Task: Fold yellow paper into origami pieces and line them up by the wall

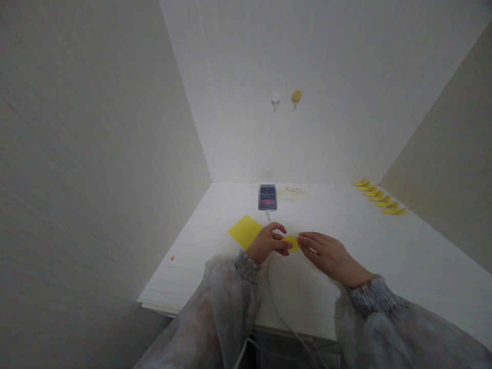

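One small yellow paper [294, 242], at centre, is pinched in the left hand [267, 243]'s grip; the right hand [326, 254] touches its three-o'clock end, grip unclear. Worktop [307, 302]: yellow sheet [245, 230] at nine, device [267, 197] at eleven, folded pieces [378, 197] at two o'clock.

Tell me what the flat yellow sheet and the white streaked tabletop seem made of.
Flat yellow sheet: probably matte paper, being thin, straight-edged and without visible shine. White streaked tabletop: perhaps painted or laminated wood, judging by its faint grain-like lines.
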The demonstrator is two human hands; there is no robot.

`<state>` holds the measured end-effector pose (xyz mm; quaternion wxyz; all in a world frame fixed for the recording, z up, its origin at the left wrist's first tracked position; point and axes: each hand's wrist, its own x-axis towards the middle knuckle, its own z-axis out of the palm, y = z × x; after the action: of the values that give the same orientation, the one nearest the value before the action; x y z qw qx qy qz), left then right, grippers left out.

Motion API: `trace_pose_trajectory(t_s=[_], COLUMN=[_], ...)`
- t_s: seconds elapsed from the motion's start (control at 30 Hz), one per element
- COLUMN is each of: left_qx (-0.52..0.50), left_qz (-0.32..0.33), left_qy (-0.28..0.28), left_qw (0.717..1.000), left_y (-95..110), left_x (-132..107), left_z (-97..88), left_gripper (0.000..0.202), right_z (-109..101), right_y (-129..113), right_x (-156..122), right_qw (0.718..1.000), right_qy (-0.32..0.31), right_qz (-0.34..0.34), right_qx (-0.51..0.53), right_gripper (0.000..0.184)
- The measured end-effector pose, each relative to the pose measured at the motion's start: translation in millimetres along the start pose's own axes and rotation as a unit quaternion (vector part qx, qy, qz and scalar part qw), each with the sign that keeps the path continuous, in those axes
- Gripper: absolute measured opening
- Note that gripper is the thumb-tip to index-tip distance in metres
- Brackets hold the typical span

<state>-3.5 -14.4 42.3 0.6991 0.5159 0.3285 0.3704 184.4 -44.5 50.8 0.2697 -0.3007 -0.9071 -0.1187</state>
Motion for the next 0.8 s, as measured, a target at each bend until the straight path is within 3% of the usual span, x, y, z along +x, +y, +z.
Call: trace_pose_trajectory(t_s=[0.37,0.57,0.8], left_qx=[-0.011,-0.021,-0.022], left_qz=[-0.019,-0.008,-0.003], left_qy=[0.018,0.022,0.018], left_qw=[1.0,0.999,1.0], left_y=[-5.7,-1.1,-2.1], left_x=[2.2,0.4,0.2], left_z=[3.3,8.5,8.2], left_gripper=[0.044,0.042,0.043], right_z=[3.1,10.6,9.1], right_y=[-3.9,-4.9,-6.7], right_x=[6.1,3.9,8.2], right_qw=[0.995,0.99,0.986], right_qy=[0.044,0.083,0.043], right_qz=[-0.048,0.001,0.07], right_qx=[0.077,0.112,0.146], right_gripper=[0.018,0.011,0.012])
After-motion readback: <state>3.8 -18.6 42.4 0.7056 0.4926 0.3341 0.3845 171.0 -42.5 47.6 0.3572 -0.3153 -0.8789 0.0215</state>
